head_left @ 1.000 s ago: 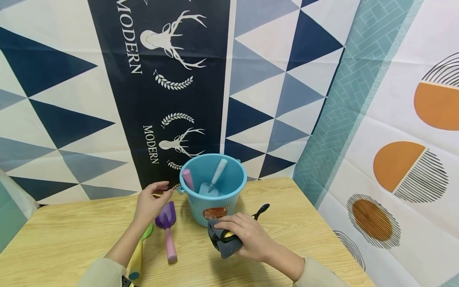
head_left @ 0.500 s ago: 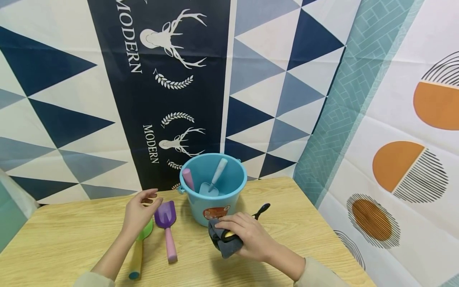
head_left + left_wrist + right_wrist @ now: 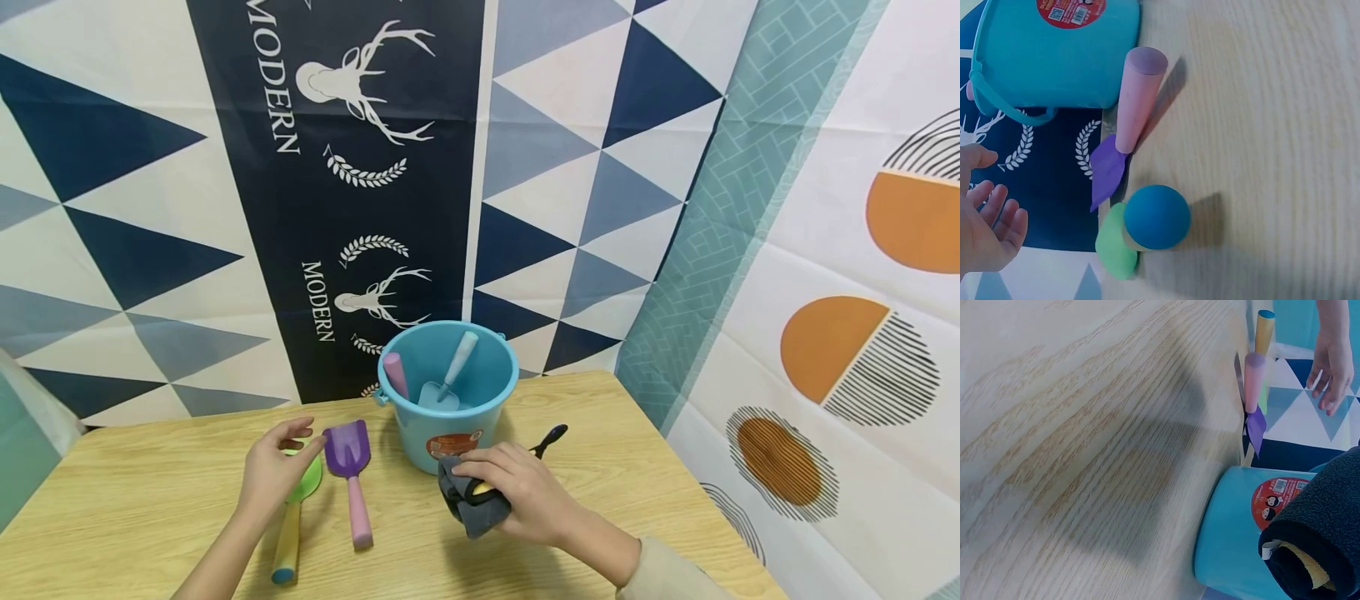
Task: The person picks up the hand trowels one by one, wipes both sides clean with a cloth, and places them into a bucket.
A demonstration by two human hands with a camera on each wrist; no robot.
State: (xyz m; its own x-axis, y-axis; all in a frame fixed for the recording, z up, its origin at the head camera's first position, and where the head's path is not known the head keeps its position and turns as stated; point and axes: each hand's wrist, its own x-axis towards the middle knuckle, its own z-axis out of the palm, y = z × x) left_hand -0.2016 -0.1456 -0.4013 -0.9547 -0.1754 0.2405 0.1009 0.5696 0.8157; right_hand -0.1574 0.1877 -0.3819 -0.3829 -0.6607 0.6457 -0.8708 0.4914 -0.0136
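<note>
My right hand [image 3: 525, 492] grips a folded dark grey cloth [image 3: 474, 500] with black edging and a yellow inner side, in front of the blue bucket [image 3: 450, 429]. In the right wrist view the fuzzy cloth [image 3: 1322, 519] overlaps the bucket. My left hand [image 3: 272, 471] is in the air with loosely bent fingers and holds nothing. It is nearest a green-bladed toy shovel with a yellow handle [image 3: 287, 542], partly covering its green blade in the head view. Right of that lies a purple toy shovel [image 3: 347, 450] with a pink handle [image 3: 1139, 103].
Inside the bucket are a light blue shovel [image 3: 459, 358] and a pink handle [image 3: 394, 373]. A black handle [image 3: 553, 437] juts out beyond my right hand. The wooden table [image 3: 622, 492] backs onto a patterned wall covering [image 3: 390, 208].
My left hand has moved left and down, away from the bucket, uncovering more of the green and purple shovels. The right hand and the cloth stay in place.
</note>
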